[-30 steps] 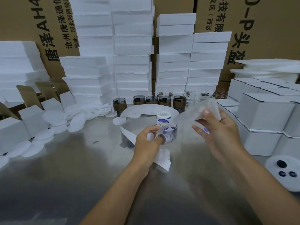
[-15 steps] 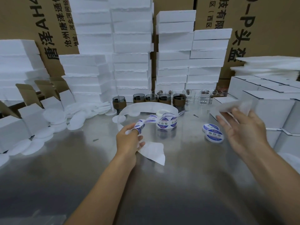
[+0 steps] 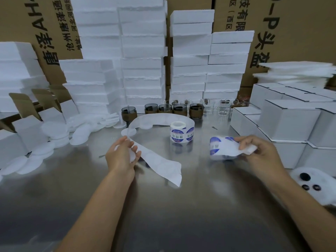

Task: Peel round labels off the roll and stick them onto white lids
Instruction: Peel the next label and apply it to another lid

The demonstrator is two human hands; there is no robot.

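My left hand point(image 3: 123, 153) pinches spent backing strip point(image 3: 160, 160); my right hand point(image 3: 260, 151) grips white lid point(image 3: 225, 148), blue label on it (blurred). Label roll point(image 3: 181, 131) stands upright on table point(image 3: 163, 206), between hands. Risk: tugging strip could topple roll.

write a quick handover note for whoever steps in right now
Left hand: pinches the empty backing strip that trails from the label roll.
Right hand: grips labelled lids; the count is too blurred to tell.
Roll stands mid-table.
Done: the held lids carry blue labels.
Left: bare lids heaped at the table's left need labels; the roll has more on it.
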